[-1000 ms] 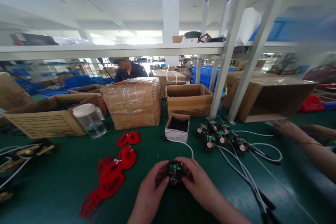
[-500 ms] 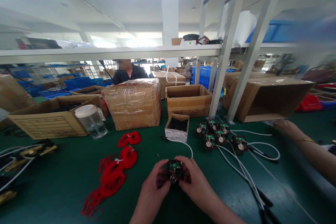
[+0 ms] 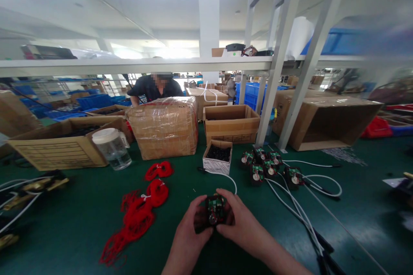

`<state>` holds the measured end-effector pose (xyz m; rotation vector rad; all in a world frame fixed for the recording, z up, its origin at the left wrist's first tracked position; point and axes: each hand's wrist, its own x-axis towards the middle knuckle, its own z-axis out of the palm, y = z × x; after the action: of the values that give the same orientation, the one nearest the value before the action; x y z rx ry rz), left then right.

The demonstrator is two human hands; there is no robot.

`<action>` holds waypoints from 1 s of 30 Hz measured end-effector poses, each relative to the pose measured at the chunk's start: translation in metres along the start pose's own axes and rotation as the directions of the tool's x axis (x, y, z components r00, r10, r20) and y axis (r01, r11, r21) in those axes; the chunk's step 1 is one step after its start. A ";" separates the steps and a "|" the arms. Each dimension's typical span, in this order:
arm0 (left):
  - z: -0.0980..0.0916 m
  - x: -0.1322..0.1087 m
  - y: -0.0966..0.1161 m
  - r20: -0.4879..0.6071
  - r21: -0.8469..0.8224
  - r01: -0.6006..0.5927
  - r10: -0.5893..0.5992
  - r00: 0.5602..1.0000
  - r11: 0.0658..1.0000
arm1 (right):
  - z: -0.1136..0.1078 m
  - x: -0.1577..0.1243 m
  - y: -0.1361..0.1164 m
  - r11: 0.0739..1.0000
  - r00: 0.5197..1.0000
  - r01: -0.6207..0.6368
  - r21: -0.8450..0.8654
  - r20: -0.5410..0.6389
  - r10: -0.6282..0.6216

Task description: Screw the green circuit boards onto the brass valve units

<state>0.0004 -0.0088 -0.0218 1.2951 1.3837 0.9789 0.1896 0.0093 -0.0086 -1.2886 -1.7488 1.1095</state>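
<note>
A small black housing with a green circuit board (image 3: pixel 215 209) is held between both hands near the front of the table. My left hand (image 3: pixel 191 233) grips its left side with thumb and fingers. On the opposite side, my right hand (image 3: pixel 240 225) closes around the housing, its thumb low by the front edge. A white cable (image 3: pixel 226 175) with a black end runs from behind my right fingers toward the small box. Several similar circuit-board units (image 3: pixel 271 167) with white cables sit to the right of my hands. Red wire bundles (image 3: pixel 140 217) lie to the left.
A small box of black parts (image 3: pixel 218 159) stands ahead, before an open carton (image 3: pixel 231 124) and a taped carton (image 3: pixel 163 129). A clear jar (image 3: pixel 112 149) is at left. Metal posts (image 3: pixel 269 90) rise at right beside a tipped carton (image 3: pixel 335 120). A person is behind the cartons.
Another person's arm at the right has left the view, showing small pale pieces on the table. The person behind the cartons has leaned forward. My hands still hold the unit, barely shifted.
</note>
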 end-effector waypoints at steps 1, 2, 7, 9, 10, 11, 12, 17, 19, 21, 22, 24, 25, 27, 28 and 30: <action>-0.003 -0.001 -0.001 0.022 -0.002 0.005 -0.005 1.000 1.000 | -0.012 0.005 -0.003 1.000 1.000 -0.002 -0.014 0.021 0.003; -0.005 -0.001 -0.001 0.037 -0.002 0.007 -0.007 0.999 1.000 | -0.026 0.013 -0.007 0.999 1.000 0.012 -0.050 0.012 -0.011; -0.006 -0.002 -0.011 -0.001 0.017 -0.004 0.004 1.000 1.000 | -0.077 0.089 -0.031 0.841 0.955 0.064 -0.537 -0.213 -0.208; -0.001 -0.002 -0.018 -0.033 0.020 -0.029 0.030 0.999 0.999 | -0.080 0.127 -0.038 0.792 0.959 0.076 -0.605 -0.173 -0.225; 0.001 -0.001 -0.021 -0.049 0.023 -0.047 0.048 0.998 0.999 | -0.077 0.144 -0.040 0.766 0.966 0.086 -0.637 -0.135 -0.220; 0.003 -0.001 -0.024 -0.065 0.031 -0.063 0.065 0.996 0.998 | -0.073 0.161 -0.041 0.739 0.975 0.095 -0.667 -0.088 -0.205; 0.004 -0.001 -0.025 -0.079 0.045 -0.076 0.079 0.994 0.996 | -0.067 0.175 -0.042 0.713 0.983 0.102 -0.694 -0.039 -0.179; 0.005 -0.006 -0.018 -0.104 0.127 -0.078 0.092 0.990 0.989 | -0.041 0.221 -0.032 0.619 0.989 0.108 -0.778 0.146 0.010; 0.004 -0.007 -0.014 -0.088 0.145 -0.066 0.079 0.993 0.987 | -0.038 0.228 -0.027 0.604 0.984 0.106 -0.790 0.171 0.051; 0.003 -0.007 -0.013 -0.064 0.164 -0.056 0.067 0.996 0.985 | -0.039 0.230 -0.023 0.603 0.984 0.103 -0.791 0.172 0.056; 0.003 -0.007 -0.014 -0.054 0.169 -0.056 0.066 0.996 0.984 | -0.039 0.230 -0.021 0.606 0.986 0.099 -0.789 0.161 0.049; 0.003 -0.006 -0.014 -0.049 0.165 -0.059 0.068 0.997 0.985 | -0.041 0.227 -0.020 0.622 0.992 0.083 -0.779 0.123 0.023; 0.004 -0.006 -0.014 -0.054 0.161 -0.058 0.068 0.996 0.985 | -0.042 0.225 -0.020 0.636 0.995 0.075 -0.768 0.101 0.005; 0.005 -0.006 -0.011 -0.067 0.164 -0.044 0.056 0.996 0.985 | -0.043 0.221 -0.021 0.677 0.998 0.062 -0.733 0.051 -0.036; 0.005 -0.005 -0.008 -0.074 0.172 -0.031 0.045 0.996 0.985 | -0.044 0.219 -0.023 0.705 0.998 0.058 -0.707 0.025 -0.057; 0.006 -0.005 -0.003 -0.079 0.193 -0.010 0.026 0.997 0.981 | -0.046 0.213 -0.028 0.771 0.995 0.055 -0.635 -0.032 -0.097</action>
<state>0.0058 -0.0146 -0.0252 1.4257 1.5627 0.9369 0.1621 0.2213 0.0433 -1.5932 -2.2022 0.4094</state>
